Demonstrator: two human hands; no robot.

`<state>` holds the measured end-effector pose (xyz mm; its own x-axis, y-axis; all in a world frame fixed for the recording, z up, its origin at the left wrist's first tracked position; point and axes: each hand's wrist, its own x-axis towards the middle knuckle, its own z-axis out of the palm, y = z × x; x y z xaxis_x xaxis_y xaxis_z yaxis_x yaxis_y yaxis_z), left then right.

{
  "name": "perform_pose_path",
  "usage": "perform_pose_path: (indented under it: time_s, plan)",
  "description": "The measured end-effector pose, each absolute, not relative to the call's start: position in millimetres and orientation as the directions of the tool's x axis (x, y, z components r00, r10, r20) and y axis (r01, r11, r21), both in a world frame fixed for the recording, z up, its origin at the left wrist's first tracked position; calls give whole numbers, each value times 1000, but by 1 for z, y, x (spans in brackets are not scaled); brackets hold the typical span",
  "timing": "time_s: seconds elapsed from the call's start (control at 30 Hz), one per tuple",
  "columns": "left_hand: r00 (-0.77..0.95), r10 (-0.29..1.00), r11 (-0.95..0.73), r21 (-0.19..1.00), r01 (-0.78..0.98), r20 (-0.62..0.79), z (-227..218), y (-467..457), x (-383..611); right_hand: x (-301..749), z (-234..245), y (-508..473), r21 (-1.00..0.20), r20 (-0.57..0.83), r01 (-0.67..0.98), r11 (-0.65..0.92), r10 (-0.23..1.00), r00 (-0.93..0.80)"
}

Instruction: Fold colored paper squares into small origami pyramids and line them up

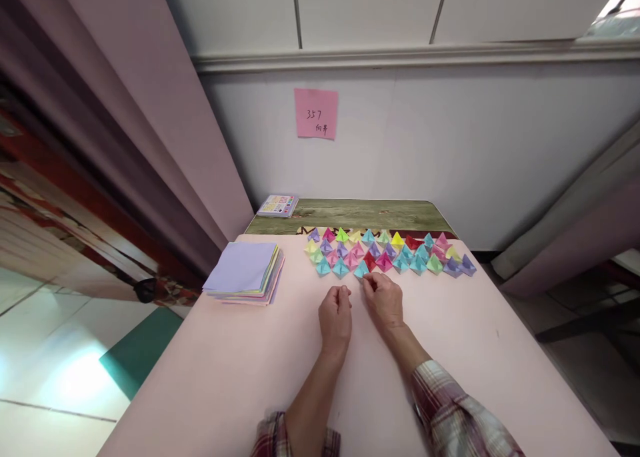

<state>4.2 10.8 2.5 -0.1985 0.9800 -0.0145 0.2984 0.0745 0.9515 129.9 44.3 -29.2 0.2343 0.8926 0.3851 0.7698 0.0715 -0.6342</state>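
Note:
My right hand [384, 300] pinches the near corner of a light-blue folded paper piece [361, 268], at the front edge of a colourful group of small origami pieces [385, 262]. These peaked pieces sit in several rows across the far part of the table, in blue, purple, pink, red, yellow and green. Beside it on the left, my left hand [335, 318] is closed in a loose fist just above or on the tabletop, apart from the pieces. Nothing shows in its fingers. A stack of coloured square paper [241, 268], purple on top, lies to the left.
The table has a pale pink cover [240, 370], and a green wood-grain strip [350, 208] shows at its far end. A printed packet [279, 205] rests at the far left corner. A pink note [316, 113] with handwriting is stuck on the wall. Curtains hang on both sides.

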Motion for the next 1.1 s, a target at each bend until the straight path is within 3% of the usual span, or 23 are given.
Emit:
perform_pose_path:
  time_s: [0.23, 0.37, 0.47, 0.67, 0.8, 0.87, 1.0, 1.1]
  plan:
    - [-186, 982, 82, 951, 298, -27, 2, 10, 3, 129, -13, 28, -801, 354, 586, 122, 886, 299]
    - [-205, 979, 68, 962, 265, -13, 3, 11, 2, 142, -7, -29, -901, 121, 431, -46, 929, 350]
    - [-226, 974, 29, 970, 240, 26, 1, 11, 3, 152, -12, -71, -893, 35, 440, -96, 959, 281]
    - [-271, 924, -174, 928, 330, 270, 4, 4, -2, 152, -21, -92, -826, 176, 559, 72, 975, 134]
    - [-284, 777, -307, 731, 609, 562, 26, 26, -48, 149, -23, -88, -781, 222, 614, 115, 970, 101]
    - [-272, 756, -277, 668, 690, 595, 39, 44, -87, 149, -23, -88, -764, 225, 636, 108, 968, 106]
    - [-343, 776, -23, 568, 823, 529, 52, 72, -164, 148, -21, -90, -738, 208, 670, 81, 972, 112]
    - [-379, 767, 56, 535, 843, 517, 51, 71, -203, 148, -19, -90, -722, 204, 688, 79, 974, 102]
